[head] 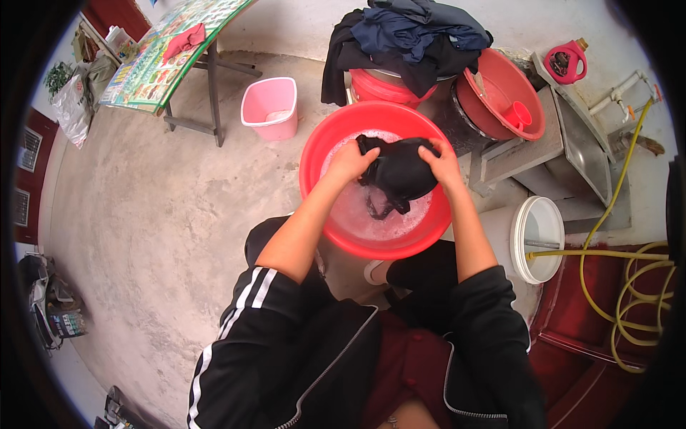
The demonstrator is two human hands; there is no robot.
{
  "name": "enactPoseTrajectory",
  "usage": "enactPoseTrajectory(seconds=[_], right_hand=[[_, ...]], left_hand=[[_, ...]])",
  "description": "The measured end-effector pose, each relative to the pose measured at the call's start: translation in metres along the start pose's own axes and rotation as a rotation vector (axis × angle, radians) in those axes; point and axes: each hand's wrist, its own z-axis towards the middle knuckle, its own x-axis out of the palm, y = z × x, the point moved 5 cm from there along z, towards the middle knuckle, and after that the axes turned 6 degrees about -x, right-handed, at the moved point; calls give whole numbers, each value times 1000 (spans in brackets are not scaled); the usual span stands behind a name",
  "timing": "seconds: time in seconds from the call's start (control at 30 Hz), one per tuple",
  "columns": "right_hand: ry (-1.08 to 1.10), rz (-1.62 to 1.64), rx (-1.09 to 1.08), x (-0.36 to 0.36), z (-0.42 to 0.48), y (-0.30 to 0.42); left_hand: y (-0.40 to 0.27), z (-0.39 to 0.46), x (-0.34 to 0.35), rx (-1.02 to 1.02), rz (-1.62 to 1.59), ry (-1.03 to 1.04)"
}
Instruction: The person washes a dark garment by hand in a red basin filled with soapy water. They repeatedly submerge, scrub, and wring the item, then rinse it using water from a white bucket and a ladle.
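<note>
A wet black piece of clothing (405, 167), perhaps a bra or a cap, is stretched between my two hands over a red plastic basin (376, 244). My left hand (351, 161) grips its left end, thumb on top. On its right end, my right hand (440, 162) has hold with the thumb over the edge. Straps or a thin trailing part hang from the cloth toward the soapy water (353, 212), which carries white foam round its edge. My fingertips beneath the cloth are hidden.
Behind the basin, dark clothes (410, 40) are heaped on a red bucket (378, 86). A pink bin (273, 110) stands left of it. At right are a red tub (501, 80) with a red scoop (517, 115), a white bucket (537, 214) and a yellow hose (613, 198).
</note>
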Motion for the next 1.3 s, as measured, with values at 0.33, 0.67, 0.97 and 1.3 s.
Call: enactPoseTrajectory(seconds=[0.33,0.67,0.97,1.3], right_hand=[[320,-810,60,79,-48,-45],[20,-585,322,66,-53,-19],[252,476,247,42,-57,40],[53,816,101,-15,-26,118]], left_hand=[[41,-12,66,81,945,-35],[67,4,78,92,1004,-2],[29,1,37,76,613,65],[-15,-30,29,301,-878,638]])
